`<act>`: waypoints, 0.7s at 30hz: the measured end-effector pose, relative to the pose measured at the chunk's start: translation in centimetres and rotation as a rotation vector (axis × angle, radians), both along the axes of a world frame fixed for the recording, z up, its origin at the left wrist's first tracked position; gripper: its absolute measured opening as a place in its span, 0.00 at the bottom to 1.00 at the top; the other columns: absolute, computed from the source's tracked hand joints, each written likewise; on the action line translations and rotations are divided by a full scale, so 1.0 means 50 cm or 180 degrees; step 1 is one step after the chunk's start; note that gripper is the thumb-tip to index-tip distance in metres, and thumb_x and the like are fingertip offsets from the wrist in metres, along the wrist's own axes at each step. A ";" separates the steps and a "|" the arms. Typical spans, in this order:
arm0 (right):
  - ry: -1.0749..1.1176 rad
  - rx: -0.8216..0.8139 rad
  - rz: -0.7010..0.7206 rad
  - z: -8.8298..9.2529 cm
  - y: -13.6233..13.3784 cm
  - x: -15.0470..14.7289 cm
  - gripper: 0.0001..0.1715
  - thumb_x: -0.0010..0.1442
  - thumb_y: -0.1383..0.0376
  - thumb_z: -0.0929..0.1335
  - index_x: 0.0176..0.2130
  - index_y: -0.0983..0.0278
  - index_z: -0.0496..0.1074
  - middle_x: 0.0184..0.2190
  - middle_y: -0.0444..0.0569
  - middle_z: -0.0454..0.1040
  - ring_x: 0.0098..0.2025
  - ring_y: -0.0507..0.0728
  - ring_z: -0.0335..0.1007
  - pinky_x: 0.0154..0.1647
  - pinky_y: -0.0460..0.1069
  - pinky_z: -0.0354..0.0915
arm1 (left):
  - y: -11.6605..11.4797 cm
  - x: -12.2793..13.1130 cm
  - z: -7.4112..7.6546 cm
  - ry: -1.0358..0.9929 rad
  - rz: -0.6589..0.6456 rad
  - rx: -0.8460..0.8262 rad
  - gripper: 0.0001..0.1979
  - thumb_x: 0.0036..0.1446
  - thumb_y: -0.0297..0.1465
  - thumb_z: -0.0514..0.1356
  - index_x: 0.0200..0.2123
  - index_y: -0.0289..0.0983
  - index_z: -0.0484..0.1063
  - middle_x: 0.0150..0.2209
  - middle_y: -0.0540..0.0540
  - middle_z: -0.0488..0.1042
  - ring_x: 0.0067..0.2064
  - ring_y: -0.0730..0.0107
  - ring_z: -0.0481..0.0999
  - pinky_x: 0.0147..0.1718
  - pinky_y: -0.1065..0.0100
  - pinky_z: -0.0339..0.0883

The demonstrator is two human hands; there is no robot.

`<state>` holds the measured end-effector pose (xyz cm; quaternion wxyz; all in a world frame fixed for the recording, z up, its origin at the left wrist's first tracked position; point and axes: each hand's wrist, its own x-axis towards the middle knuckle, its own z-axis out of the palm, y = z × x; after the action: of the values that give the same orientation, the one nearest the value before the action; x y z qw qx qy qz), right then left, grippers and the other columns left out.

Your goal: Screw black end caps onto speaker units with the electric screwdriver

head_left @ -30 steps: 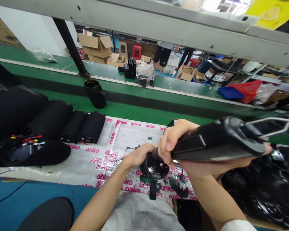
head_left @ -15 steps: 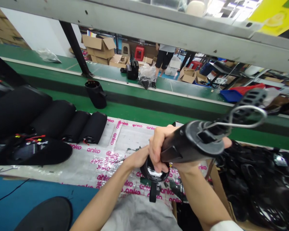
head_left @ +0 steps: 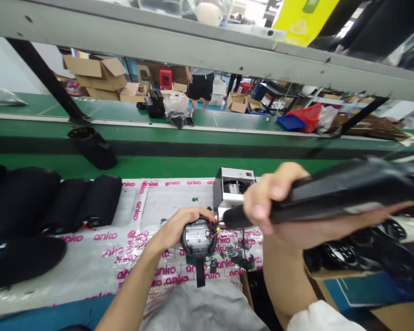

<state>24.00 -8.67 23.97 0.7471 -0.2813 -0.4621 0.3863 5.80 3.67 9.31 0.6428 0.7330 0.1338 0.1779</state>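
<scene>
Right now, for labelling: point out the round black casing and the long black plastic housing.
Round black casing (head_left: 198, 239): head view, open face.
Long black plastic housing (head_left: 345, 188): head view, upper side.

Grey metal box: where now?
Head view, centre: the grey metal box sits at the far edge of the pink-printed plastic sheet, just behind the left hand holding a round black part.

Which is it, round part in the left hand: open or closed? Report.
Open: the left hand holds the round part uncovered, grey inside and red wires showing; the right hand grips a tool.
</scene>
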 end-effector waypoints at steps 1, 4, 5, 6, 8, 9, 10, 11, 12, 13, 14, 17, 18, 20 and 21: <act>-0.0064 0.0000 -0.0244 -0.003 -0.023 0.025 0.41 0.58 0.31 0.74 0.33 0.67 0.82 0.20 0.48 0.75 0.17 0.53 0.68 0.16 0.45 0.61 | -0.005 -0.003 0.012 0.0001 -0.0062 0.0008 0.22 0.75 0.39 0.50 0.48 0.37 0.84 0.53 0.43 0.85 0.57 0.52 0.83 0.61 0.57 0.73; -0.0401 -0.0057 -0.0597 -0.042 -0.063 0.078 0.44 0.54 0.28 0.73 0.32 0.66 0.83 0.19 0.47 0.74 0.16 0.55 0.69 0.15 0.47 0.61 | -0.028 -0.020 0.046 0.0190 -0.0040 0.0412 0.17 0.77 0.40 0.53 0.54 0.44 0.81 0.60 0.44 0.81 0.64 0.55 0.78 0.67 0.57 0.67; -0.0472 -0.0017 -0.0680 -0.065 -0.066 0.086 0.47 0.55 0.25 0.70 0.34 0.66 0.83 0.20 0.49 0.75 0.16 0.55 0.69 0.15 0.47 0.62 | -0.037 -0.026 0.054 0.0284 -0.0033 0.0636 0.15 0.76 0.41 0.56 0.56 0.46 0.80 0.64 0.45 0.78 0.66 0.54 0.77 0.68 0.55 0.66; -0.0520 0.0054 -0.0758 -0.092 -0.066 0.089 0.50 0.56 0.23 0.67 0.35 0.65 0.84 0.21 0.50 0.76 0.16 0.55 0.69 0.14 0.47 0.62 | -0.046 -0.033 0.059 0.0364 -0.0035 0.0857 0.15 0.74 0.42 0.61 0.58 0.47 0.78 0.67 0.44 0.75 0.67 0.53 0.75 0.68 0.54 0.67; -0.0559 0.0185 -0.0968 -0.148 -0.060 0.086 0.52 0.57 0.21 0.64 0.37 0.65 0.83 0.24 0.51 0.78 0.16 0.54 0.69 0.13 0.47 0.62 | -0.060 -0.043 0.065 0.0456 -0.0001 0.1239 0.20 0.66 0.44 0.70 0.59 0.48 0.77 0.71 0.43 0.69 0.69 0.50 0.73 0.68 0.52 0.69; -0.0553 0.0163 -0.1097 -0.173 -0.057 0.081 0.52 0.58 0.22 0.63 0.37 0.65 0.83 0.24 0.51 0.79 0.16 0.53 0.69 0.12 0.46 0.61 | -0.066 -0.047 0.064 0.0469 0.0025 0.1380 0.23 0.63 0.44 0.73 0.58 0.49 0.77 0.72 0.42 0.68 0.69 0.49 0.73 0.67 0.52 0.70; -0.0571 0.0079 -0.1153 -0.193 -0.054 0.077 0.52 0.58 0.22 0.64 0.37 0.65 0.83 0.25 0.51 0.79 0.16 0.53 0.70 0.12 0.46 0.62 | -0.070 -0.049 0.063 0.0456 0.0054 0.1481 0.24 0.60 0.43 0.75 0.58 0.49 0.77 0.72 0.42 0.67 0.69 0.49 0.74 0.66 0.52 0.71; -0.0574 -0.0022 -0.1179 -0.209 -0.052 0.073 0.52 0.57 0.22 0.64 0.37 0.66 0.83 0.25 0.51 0.80 0.16 0.54 0.70 0.13 0.46 0.63 | -0.074 -0.051 0.060 0.0424 0.0071 0.1540 0.23 0.60 0.41 0.76 0.57 0.49 0.77 0.72 0.42 0.67 0.68 0.50 0.75 0.66 0.53 0.71; -0.0546 -0.0107 -0.1196 -0.220 -0.050 0.070 0.53 0.56 0.21 0.65 0.36 0.66 0.82 0.25 0.51 0.80 0.15 0.54 0.70 0.12 0.46 0.63 | -0.076 -0.051 0.057 0.0363 0.0077 0.1561 0.21 0.61 0.39 0.75 0.55 0.49 0.78 0.71 0.43 0.68 0.67 0.52 0.76 0.65 0.54 0.72; -0.0509 -0.0186 -0.1188 -0.227 -0.048 0.070 0.54 0.55 0.20 0.64 0.36 0.66 0.82 0.25 0.51 0.80 0.15 0.53 0.70 0.12 0.46 0.63 | -0.079 -0.051 0.054 0.0267 0.0087 0.1548 0.18 0.62 0.37 0.74 0.53 0.49 0.79 0.69 0.43 0.70 0.65 0.54 0.77 0.64 0.55 0.73; -0.0471 -0.0265 -0.1165 -0.232 -0.045 0.072 0.55 0.54 0.19 0.63 0.35 0.66 0.82 0.24 0.51 0.80 0.14 0.54 0.70 0.11 0.46 0.62 | -0.081 -0.049 0.050 0.0136 0.0122 0.1510 0.14 0.63 0.35 0.74 0.51 0.48 0.81 0.67 0.44 0.71 0.63 0.56 0.78 0.63 0.56 0.73; -0.0324 -0.0321 -0.0912 -0.230 -0.034 0.089 0.55 0.58 0.20 0.61 0.35 0.65 0.83 0.22 0.51 0.80 0.11 0.53 0.67 0.08 0.46 0.58 | -0.091 -0.040 0.036 -0.0318 0.0391 0.1311 0.06 0.62 0.32 0.74 0.41 0.43 0.82 0.60 0.43 0.76 0.59 0.58 0.80 0.61 0.59 0.74; -0.0275 -0.0304 -0.0732 -0.223 -0.031 0.096 0.54 0.60 0.21 0.60 0.36 0.65 0.83 0.21 0.51 0.79 0.10 0.53 0.65 0.07 0.46 0.56 | -0.094 -0.037 0.032 -0.0433 0.0493 0.1234 0.05 0.61 0.31 0.74 0.38 0.42 0.82 0.59 0.43 0.77 0.58 0.58 0.81 0.60 0.60 0.74; -0.0176 -0.0237 -0.0353 -0.198 -0.031 0.111 0.53 0.62 0.22 0.59 0.37 0.64 0.84 0.20 0.49 0.78 0.07 0.52 0.59 0.05 0.46 0.52 | -0.102 -0.031 0.025 -0.0567 0.0648 0.1095 0.06 0.59 0.30 0.75 0.35 0.41 0.81 0.58 0.42 0.78 0.57 0.58 0.81 0.59 0.61 0.74; -0.0167 -0.0179 -0.0186 -0.178 -0.036 0.117 0.53 0.61 0.22 0.60 0.38 0.64 0.85 0.19 0.49 0.78 0.06 0.51 0.56 0.04 0.45 0.50 | -0.105 -0.028 0.023 -0.0596 0.0696 0.1042 0.06 0.58 0.30 0.75 0.34 0.40 0.81 0.57 0.42 0.79 0.57 0.59 0.82 0.58 0.61 0.74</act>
<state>29.82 -10.45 15.08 0.7375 -0.3255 -0.4621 0.3696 4.38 -1.58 10.46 0.5016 0.7890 0.1216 0.3333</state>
